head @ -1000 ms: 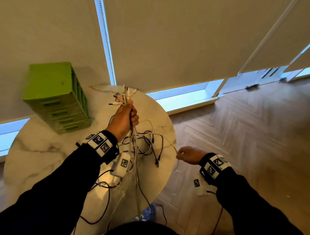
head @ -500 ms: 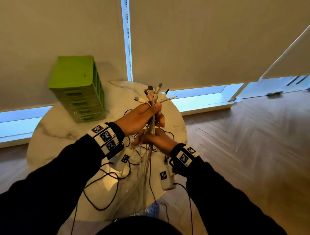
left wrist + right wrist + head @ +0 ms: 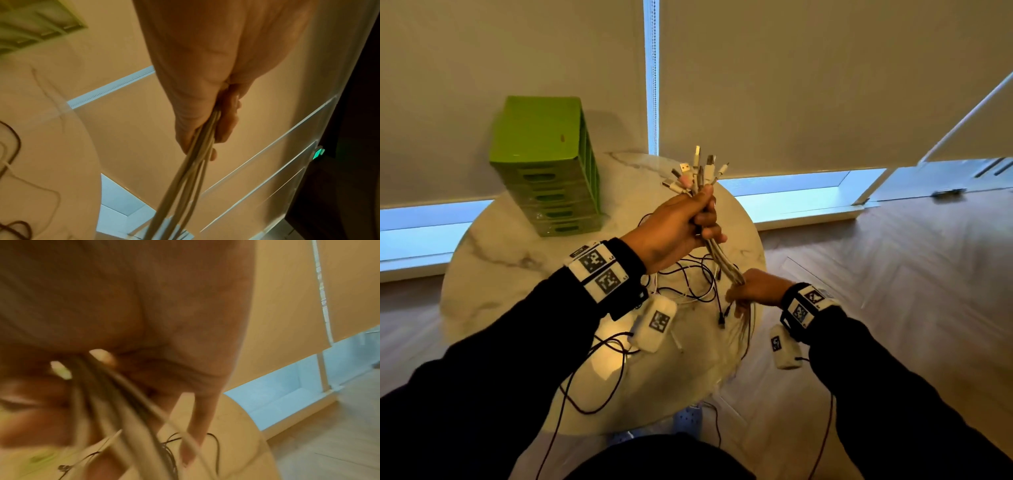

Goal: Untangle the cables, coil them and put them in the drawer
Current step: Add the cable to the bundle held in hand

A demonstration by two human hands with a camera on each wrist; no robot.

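My left hand (image 3: 681, 226) is raised over the round marble table (image 3: 517, 260) and grips a bundle of white cables (image 3: 726, 265). The cables' USB plugs (image 3: 697, 171) fan out above the fist. My right hand (image 3: 753, 291) holds the same bundle lower down, near the table's right edge, with its fingers curled round the strands. The left wrist view shows the white cables (image 3: 185, 178) leaving the left hand (image 3: 205, 113). The blurred right wrist view shows the right hand (image 3: 144, 321) closed over the cables (image 3: 123, 394). Tangled black cables (image 3: 695, 281) lie on the table below. The green drawer unit (image 3: 544, 171) stands at the table's back left, all drawers closed.
Roller blinds (image 3: 791, 85) hang just behind the table, with low windows beneath them. Wooden floor (image 3: 893, 274) stretches to the right. White camera packs (image 3: 654, 323) with thin leads dangle from both wrists. Cable ends trail off the table's front edge.
A second ago my right hand pinched one thin cable at the table's edge. It then took the bundle just under the left hand and has now slid down it to the right.
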